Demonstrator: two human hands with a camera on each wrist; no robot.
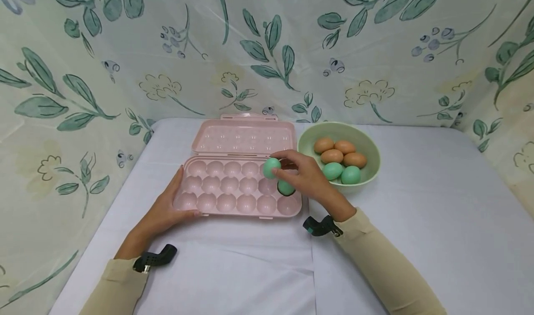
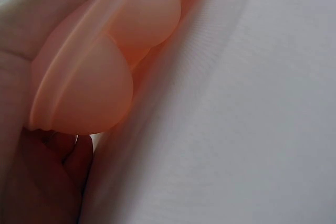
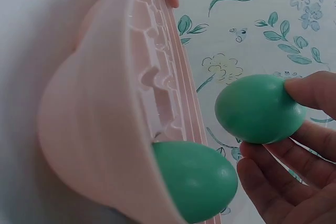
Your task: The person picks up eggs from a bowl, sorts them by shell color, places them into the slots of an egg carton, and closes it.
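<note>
A pink egg carton lies on the table with its lid folded back. My left hand grips its left end, thumb along the front edge; the left wrist view shows the carton's rounded cups from outside. Over the right part of the carton, my right hand pinches a green egg between thumb and fingertips. The right wrist view shows this held egg raised apart from the carton. Another green egg sits in the right-end cup of the middle row, partly beneath the right hand.
A light green bowl stands just right of the carton, holding several brown eggs and two green eggs. White cloth covers the table. Behind it hangs a leaf-patterned curtain.
</note>
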